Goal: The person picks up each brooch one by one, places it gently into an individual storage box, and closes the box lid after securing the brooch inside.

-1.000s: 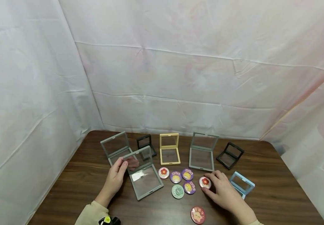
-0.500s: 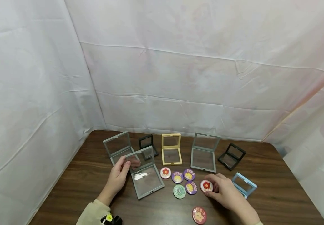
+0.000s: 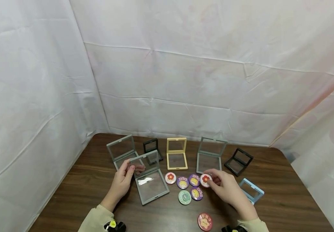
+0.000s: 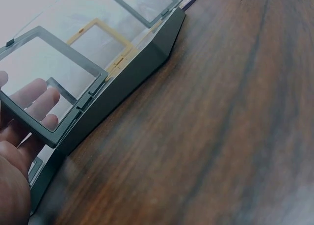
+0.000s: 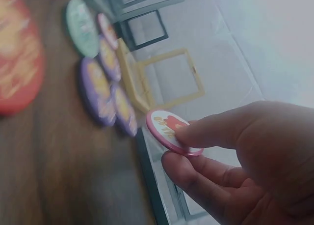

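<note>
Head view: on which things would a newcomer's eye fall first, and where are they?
Probably first on the flower badge pinched by the right hand, beside the purple badges. Next, perhaps, on the large grey frame at left, its raised lid gripped by the left hand. The yellow frame stands open behind the badges, and the red badge lies apart, nearest the person.

Beige sleeves (image 3: 95, 219), black wrist cameras (image 3: 121, 227), yellow marking (image 3: 112, 224), bare hands (image 3: 122, 182)
</note>
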Demonstrator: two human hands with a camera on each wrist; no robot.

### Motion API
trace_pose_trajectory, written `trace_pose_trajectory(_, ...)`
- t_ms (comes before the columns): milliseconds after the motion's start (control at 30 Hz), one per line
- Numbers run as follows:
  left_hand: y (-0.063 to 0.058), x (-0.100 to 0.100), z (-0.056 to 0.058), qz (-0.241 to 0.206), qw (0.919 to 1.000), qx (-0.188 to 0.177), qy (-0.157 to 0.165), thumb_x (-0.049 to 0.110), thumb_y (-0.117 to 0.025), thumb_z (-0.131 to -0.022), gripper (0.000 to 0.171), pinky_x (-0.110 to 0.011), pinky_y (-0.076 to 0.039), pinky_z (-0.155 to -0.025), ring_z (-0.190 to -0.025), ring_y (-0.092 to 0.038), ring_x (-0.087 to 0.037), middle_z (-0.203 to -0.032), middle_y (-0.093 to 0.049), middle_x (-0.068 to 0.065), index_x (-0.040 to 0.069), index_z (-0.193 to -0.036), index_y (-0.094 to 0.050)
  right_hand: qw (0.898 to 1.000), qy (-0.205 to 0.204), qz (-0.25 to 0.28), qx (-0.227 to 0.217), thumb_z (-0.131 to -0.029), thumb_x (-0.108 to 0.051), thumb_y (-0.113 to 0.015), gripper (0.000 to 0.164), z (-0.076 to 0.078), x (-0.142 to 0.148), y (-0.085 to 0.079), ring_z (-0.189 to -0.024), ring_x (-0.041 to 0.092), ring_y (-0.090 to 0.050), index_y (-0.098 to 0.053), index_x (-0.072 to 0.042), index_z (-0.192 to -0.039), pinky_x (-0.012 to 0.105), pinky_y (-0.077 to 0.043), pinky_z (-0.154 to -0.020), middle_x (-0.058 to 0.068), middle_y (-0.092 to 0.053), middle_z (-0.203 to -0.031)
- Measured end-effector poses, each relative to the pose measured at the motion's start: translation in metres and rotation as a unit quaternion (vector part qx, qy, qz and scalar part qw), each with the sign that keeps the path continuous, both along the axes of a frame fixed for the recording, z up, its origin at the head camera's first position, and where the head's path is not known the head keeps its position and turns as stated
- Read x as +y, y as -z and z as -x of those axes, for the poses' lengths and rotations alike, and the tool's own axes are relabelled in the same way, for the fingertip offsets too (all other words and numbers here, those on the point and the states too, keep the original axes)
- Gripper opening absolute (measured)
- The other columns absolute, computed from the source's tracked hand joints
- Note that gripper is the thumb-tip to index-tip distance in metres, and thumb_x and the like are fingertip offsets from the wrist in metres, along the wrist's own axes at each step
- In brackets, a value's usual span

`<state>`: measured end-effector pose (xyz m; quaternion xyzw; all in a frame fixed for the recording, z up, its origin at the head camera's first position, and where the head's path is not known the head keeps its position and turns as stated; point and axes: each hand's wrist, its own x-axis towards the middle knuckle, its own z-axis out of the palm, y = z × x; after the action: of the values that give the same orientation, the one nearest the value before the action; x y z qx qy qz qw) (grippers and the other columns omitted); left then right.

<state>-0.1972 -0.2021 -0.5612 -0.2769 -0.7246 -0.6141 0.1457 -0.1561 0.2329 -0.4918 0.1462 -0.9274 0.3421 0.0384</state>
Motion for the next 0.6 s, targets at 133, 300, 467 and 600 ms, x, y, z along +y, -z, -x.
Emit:
trace_pose_trajectory(133,0.000,-0.001,0.000,0.006,1.0000,-0.005,-0.003,-0.005,-0.038,-0.116,0.022,-0.039,-0.064,-0.086,-0.105,-0.078,-0.038,-0.118,-0.077,-0.026,-0.017,-0.130,-0.052,0.999,0.019,0.025,-0.018,-0.099,-0.004,-0.080,0.029,0.011,-0.012,0.002,-0.081,0.006,-0.066,-0.078,-0.014,-0.127,0.026,-0.057,-0.069,-0.005,-0.077,-0.102)
trace_pose_trajectory(300,0.000,-0.001,-0.001,0.006,1.0000,-0.004,-0.006,-0.005,-0.039,-0.116,0.023,-0.039,-0.064,-0.086,-0.105,-0.078,-0.037,-0.118,-0.078,-0.025,-0.016,-0.132,-0.051,0.998,0.026,0.050,-0.035,-0.101,-0.006,-0.078,0.028,0.020,-0.031,0.004,-0.083,0.009,-0.069,-0.077,-0.010,-0.129,0.027,-0.057,-0.069,-0.001,-0.079,-0.108)
trace_pose_trajectory(467,-0.002,0.000,-0.001,-0.002,0.9999,0.010,0.000,-0.008,-0.038,-0.115,0.023,-0.039,-0.064,-0.086,-0.104,-0.078,-0.038,-0.117,-0.077,-0.029,-0.019,-0.132,-0.049,0.996,0.033,0.071,-0.040,-0.102,-0.005,-0.077,0.029,0.028,-0.059,0.004,-0.087,0.009,-0.070,-0.077,-0.012,-0.130,0.030,-0.057,-0.071,-0.002,-0.074,-0.105)
trace_pose_trajectory(600,-0.003,-0.001,-0.001,0.001,1.0000,0.002,-0.001,-0.006,-0.038,-0.116,0.023,-0.038,-0.064,-0.086,-0.105,-0.078,-0.036,-0.118,-0.077,-0.027,-0.020,-0.130,-0.049,0.993,0.012,0.107,-0.049,-0.102,-0.002,-0.075,0.029,0.033,-0.084,0.007,-0.083,0.012,-0.072,-0.076,-0.010,-0.130,0.029,-0.056,-0.068,-0.002,-0.070,-0.097)
